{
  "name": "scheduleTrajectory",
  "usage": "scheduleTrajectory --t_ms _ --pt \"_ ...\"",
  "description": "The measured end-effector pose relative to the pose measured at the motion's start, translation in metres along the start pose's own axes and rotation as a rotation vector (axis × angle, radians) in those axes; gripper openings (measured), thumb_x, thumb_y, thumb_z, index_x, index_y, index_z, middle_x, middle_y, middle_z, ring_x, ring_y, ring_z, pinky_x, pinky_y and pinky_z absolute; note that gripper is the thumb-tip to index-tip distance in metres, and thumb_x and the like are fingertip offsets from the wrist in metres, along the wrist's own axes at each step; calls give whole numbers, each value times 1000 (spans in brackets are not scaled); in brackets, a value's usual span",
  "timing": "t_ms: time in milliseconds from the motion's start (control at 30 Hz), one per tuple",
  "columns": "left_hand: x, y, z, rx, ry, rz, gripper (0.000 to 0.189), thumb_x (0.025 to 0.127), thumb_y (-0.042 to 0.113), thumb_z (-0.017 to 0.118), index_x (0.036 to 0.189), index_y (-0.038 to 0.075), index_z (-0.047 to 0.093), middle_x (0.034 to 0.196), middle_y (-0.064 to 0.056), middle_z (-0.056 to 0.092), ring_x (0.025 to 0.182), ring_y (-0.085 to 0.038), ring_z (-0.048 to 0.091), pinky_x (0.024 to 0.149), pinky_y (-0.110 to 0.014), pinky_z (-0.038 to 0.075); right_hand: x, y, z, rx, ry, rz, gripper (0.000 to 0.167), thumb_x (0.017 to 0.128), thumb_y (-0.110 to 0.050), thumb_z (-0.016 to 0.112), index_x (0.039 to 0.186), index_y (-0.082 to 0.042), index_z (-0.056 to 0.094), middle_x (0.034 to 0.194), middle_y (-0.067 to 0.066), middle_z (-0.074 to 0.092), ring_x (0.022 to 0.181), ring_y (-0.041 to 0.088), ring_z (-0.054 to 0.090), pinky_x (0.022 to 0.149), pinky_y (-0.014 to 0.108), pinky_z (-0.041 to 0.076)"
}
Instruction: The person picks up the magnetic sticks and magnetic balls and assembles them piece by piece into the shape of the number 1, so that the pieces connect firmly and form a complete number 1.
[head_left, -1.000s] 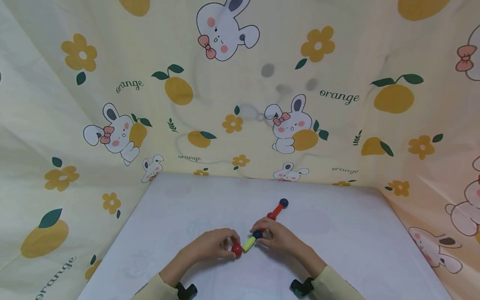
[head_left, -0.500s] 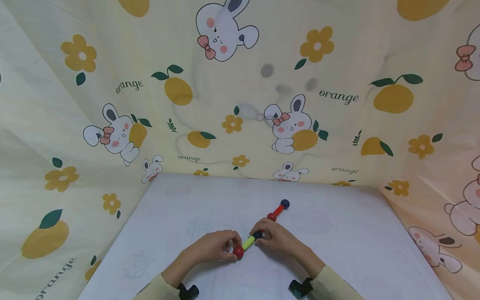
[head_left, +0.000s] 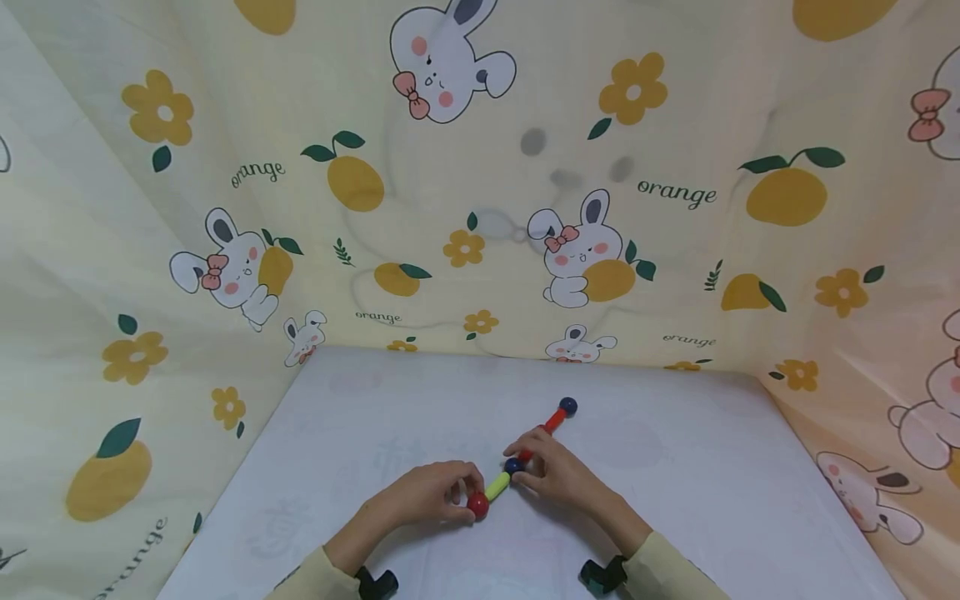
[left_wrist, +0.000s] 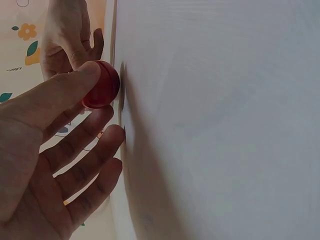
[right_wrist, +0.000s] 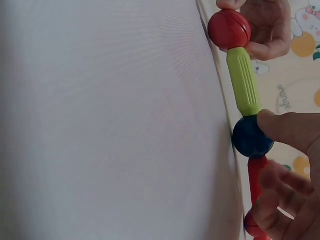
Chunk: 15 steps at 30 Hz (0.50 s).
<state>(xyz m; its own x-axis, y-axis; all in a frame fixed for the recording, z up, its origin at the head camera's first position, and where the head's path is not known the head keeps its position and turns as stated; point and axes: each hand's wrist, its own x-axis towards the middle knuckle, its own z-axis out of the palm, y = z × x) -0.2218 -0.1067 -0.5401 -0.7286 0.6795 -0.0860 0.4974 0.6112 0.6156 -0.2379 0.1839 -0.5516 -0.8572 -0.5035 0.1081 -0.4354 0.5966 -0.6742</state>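
My left hand (head_left: 431,493) pinches a red ball (right_wrist: 229,30) between thumb and fingers. That ball sits at the near end of a yellow-green ribbed magnetic rod (right_wrist: 243,82). At the rod's other end is a dark blue ball (right_wrist: 251,137), with the thumb of my right hand (head_left: 561,473) on it and the fingers bent close about it. Beyond the blue ball run a red rod (right_wrist: 255,182) and a second red ball (right_wrist: 254,226), partly covered by the right fingers. An orange-red rod (head_left: 556,421) and another dark blue ball (head_left: 568,407) form the far end of the chain.
The chain lies slantwise on a white tabletop (head_left: 360,400). A cream curtain (head_left: 480,167) printed with rabbits and oranges hangs behind and at both sides. Each wrist wears a black camera mount, such as the right mount (head_left: 602,575).
The small gap between the near red ball and the yellow-green rod has closed; they now meet. My left hand moved slightly right. The right index finger has lifted a little off the blue ball.
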Motion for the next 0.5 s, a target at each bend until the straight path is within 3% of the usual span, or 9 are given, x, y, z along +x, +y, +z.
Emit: scheduleTrajectory --t_ms 300,500 --pt "3 6 3 20 -15 8 34 90 35 89 116 33 67 103 24 66 86 -1 61 75 -21 52 -3 -5 -2 -114 80 68 29 91 -30 88 116 -29 74 111 -5 51 89 15 53 68 26 45" --pt "5 17 5 32 -40 -8 33 90 38 89 115 34 67 101 24 65 85 0 61 74 -21 51 -5 -2 -5 -123 42 89 28 93 -32 87 117 -29 72 106 -13 61 92 13 56 76 29 50"
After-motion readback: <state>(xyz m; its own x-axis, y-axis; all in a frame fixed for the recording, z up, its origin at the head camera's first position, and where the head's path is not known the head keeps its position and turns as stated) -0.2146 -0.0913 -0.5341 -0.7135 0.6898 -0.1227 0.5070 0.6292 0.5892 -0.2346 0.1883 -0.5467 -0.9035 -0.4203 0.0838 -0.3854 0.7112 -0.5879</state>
